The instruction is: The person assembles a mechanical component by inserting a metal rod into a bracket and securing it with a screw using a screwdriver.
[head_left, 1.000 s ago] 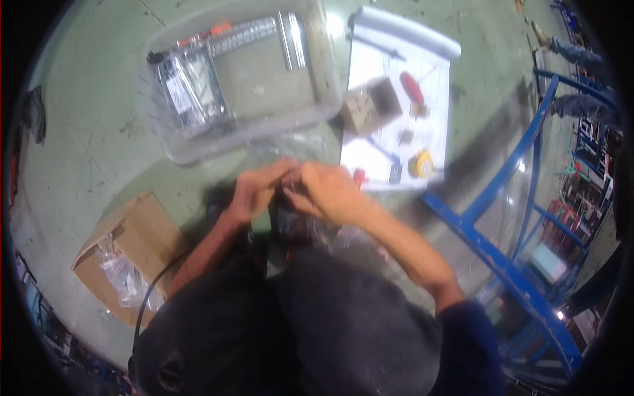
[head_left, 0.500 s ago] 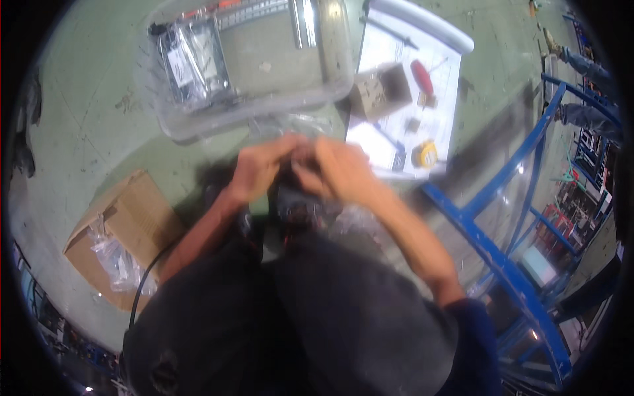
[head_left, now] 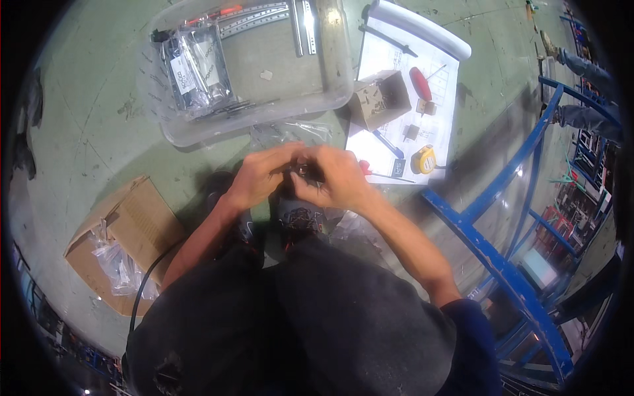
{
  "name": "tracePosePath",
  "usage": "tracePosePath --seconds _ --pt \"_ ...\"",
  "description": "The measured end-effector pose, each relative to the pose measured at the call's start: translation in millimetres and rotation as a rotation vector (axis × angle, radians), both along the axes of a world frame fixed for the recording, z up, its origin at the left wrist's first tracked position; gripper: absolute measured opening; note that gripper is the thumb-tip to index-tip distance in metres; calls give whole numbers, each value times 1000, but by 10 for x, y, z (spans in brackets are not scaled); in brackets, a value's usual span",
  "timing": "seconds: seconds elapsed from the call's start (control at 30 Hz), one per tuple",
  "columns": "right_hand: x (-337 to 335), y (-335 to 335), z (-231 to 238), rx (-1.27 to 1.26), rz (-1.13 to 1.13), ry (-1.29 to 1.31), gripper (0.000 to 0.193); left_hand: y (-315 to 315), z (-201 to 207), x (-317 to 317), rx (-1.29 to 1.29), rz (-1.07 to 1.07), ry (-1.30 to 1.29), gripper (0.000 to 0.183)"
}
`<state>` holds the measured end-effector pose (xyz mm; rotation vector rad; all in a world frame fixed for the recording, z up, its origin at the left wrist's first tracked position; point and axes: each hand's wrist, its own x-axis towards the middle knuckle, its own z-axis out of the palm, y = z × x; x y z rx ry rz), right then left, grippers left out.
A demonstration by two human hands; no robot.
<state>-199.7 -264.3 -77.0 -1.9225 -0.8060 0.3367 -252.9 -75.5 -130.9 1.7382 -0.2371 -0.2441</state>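
Right hand (head_left: 340, 178) curls round small dark part (head_left: 304, 170), long axis unclear; left hand (head_left: 254, 177) farther from it, grip hidden, both above floor (head_left: 86, 138) short of tub's (head_left: 338, 72) near edge.

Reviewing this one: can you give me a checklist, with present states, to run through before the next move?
1. Both hands in view: ok; left hand and right hand meet in front of the knees.
2. Grip on a part confirmed: cannot tell; the hands mostly hide what is between them.
3. Red-handled screwdriver visible: ok.
4. Paper sheet uncovered: not ok; small cardboard box and yellow tape measure rest there.
5. Plastic bin open: ok.
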Motion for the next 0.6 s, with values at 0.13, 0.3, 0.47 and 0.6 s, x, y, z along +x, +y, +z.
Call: tracePosePath --seconds 0.13,0.3,0.47,0.6 --pt "-72 26 59 -61 -140 -94 40 27 -9 1 65 60 36 43" --pt "-80 47 26 -154 -144 -143 41 16 -28 32 45 55 46 45" --pt "-59 17 -68 6 -107 -9 39 35 -64 54 83 16 -22 44" --pt "-11 21 -69 28 -87 -3 38 32 -83 50 70 29 34 43"
